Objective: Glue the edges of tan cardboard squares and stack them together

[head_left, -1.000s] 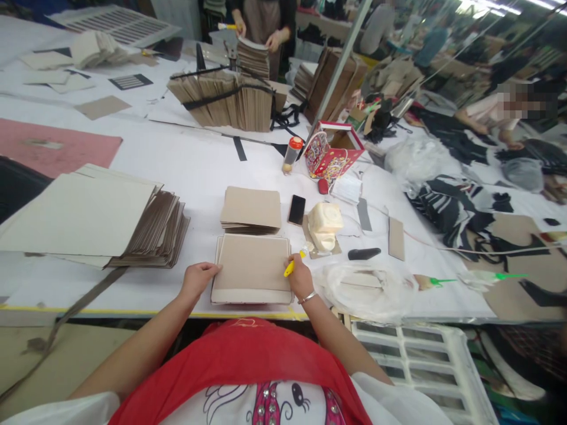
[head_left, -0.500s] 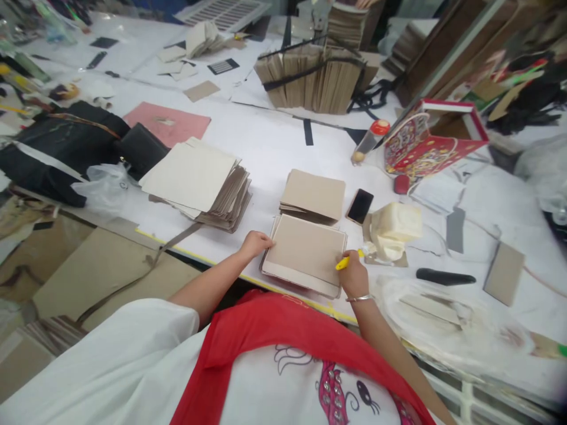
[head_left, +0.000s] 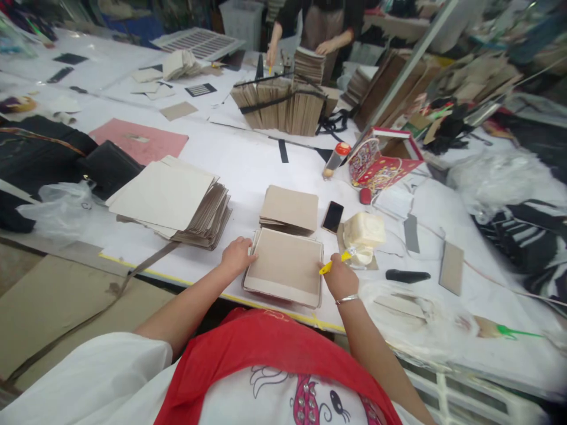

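Observation:
A neat stack of brown cardboard sheets (head_left: pixel 286 260) lies at the table's front edge. At its left edge is my left hand (head_left: pixel 238 258), fingers curled, with the thumb at the side of the top sheet. On the right, my right hand (head_left: pixel 342 280) is closed around a brush with a yellow handle (head_left: pixel 328 267), its fingertips close to the stack's right edge. The brush's bristles point toward a pale yellowish block (head_left: pixel 365 229) resting on a piece of card. Just behind the stack sits a smaller cardboard pile (head_left: pixel 290 206).
To the left stands a tall pile of pale card (head_left: pixel 162 192). A phone (head_left: pixel 332 216), a clear red-capped bottle (head_left: pixel 336 159), a red patterned box (head_left: pixel 385 159) and a black-handled tool (head_left: pixel 407 275) lie around. Across the table, a co-worker's hands (head_left: pixel 334 44) are near strapped cardboard bundles (head_left: pixel 279 106).
The view has swung right and up, so things appear further left and the co-worker shows at the back. My left hand's fingers are more curled at the stack; my right still holds the brush.

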Available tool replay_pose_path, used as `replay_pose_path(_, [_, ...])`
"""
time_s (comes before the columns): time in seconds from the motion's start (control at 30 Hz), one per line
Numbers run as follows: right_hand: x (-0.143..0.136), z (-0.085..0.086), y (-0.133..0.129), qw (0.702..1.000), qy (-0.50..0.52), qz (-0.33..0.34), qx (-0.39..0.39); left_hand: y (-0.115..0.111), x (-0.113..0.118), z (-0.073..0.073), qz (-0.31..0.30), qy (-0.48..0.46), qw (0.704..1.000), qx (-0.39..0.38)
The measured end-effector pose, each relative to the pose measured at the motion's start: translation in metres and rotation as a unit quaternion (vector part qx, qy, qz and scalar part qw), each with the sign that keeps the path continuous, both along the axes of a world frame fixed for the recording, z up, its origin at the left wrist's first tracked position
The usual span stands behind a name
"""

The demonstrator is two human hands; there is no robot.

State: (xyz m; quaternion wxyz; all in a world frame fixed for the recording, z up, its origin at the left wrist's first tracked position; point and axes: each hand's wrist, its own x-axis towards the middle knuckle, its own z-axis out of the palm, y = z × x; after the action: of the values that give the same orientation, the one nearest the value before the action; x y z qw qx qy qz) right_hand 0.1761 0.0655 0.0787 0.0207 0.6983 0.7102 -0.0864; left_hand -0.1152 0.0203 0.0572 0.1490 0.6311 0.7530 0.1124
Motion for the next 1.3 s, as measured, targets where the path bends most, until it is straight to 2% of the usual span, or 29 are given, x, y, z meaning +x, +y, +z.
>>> replay_pose_path(0.03, [0.003, 0.009, 0.002, 0.999, 0.026, -0.004, 0.017, -0.001, 0.006, 0.004, -0.027, 0.024, 0.998, 0.046])
replay_pose_path(0.1, [0.006, 0.028, 0.006, 0.988, 0.146, -0.002, 0.054, -0.003, 0.021, 0.008, -0.108, 0.039, 0.986, 0.122])
replay_pose_path(0.17, [-0.002, 0.043, 0.011, 0.946, 0.318, 0.002, 0.060, -0.004, 0.040, 0.005, -0.211, 0.022, 0.963, 0.166])
replay_pose_path(0.23, [-0.024, 0.050, 0.018, 0.887, 0.462, 0.004, 0.013, -0.004, 0.056, -0.005, -0.288, 0.000, 0.941, 0.178])
replay_pose_path(0.33, [-0.074, 0.038, 0.028, 0.824, 0.559, 0.007, -0.095, -0.003, 0.068, -0.024, -0.322, -0.023, 0.932, 0.167])
replay_pose_path(0.43, [-0.117, 0.013, 0.035, 0.802, 0.579, -0.017, -0.144, -0.003, 0.068, -0.037, -0.321, -0.037, 0.931, 0.169])
replay_pose_path(0.5, [-0.125, -0.001, 0.039, 0.806, 0.569, -0.050, -0.154, -0.004, 0.067, -0.040, -0.318, -0.040, 0.932, 0.172])
replay_pose_path(0.6, [-0.097, -0.012, 0.042, 0.828, 0.537, -0.095, -0.133, -0.005, 0.066, -0.040, -0.315, -0.042, 0.933, 0.171])
replay_pose_path(0.77, [-0.012, -0.009, 0.039, 0.845, 0.511, -0.145, -0.072, -0.004, 0.067, -0.041, -0.315, -0.042, 0.932, 0.176])
replay_pose_path(0.97, [0.040, 0.004, 0.028, 0.847, 0.497, -0.183, -0.039, -0.006, 0.068, -0.045, -0.319, -0.039, 0.931, 0.175])
replay_pose_path(1.07, [0.068, 0.010, 0.010, 0.856, 0.493, -0.156, -0.010, -0.005, 0.069, -0.047, -0.324, -0.028, 0.929, 0.175])
replay_pose_path(1.13, [0.085, 0.005, -0.009, 0.885, 0.453, -0.109, 0.001, -0.004, 0.070, -0.048, -0.327, -0.023, 0.928, 0.175])
replay_pose_path(1.23, [0.098, -0.022, -0.042, 0.961, 0.275, -0.022, -0.017, -0.003, 0.072, -0.047, -0.332, -0.020, 0.927, 0.172])
replay_pose_path(1.3, [0.098, -0.046, -0.061, 0.989, 0.141, 0.039, -0.028, -0.003, 0.073, -0.046, -0.334, -0.020, 0.926, 0.172])
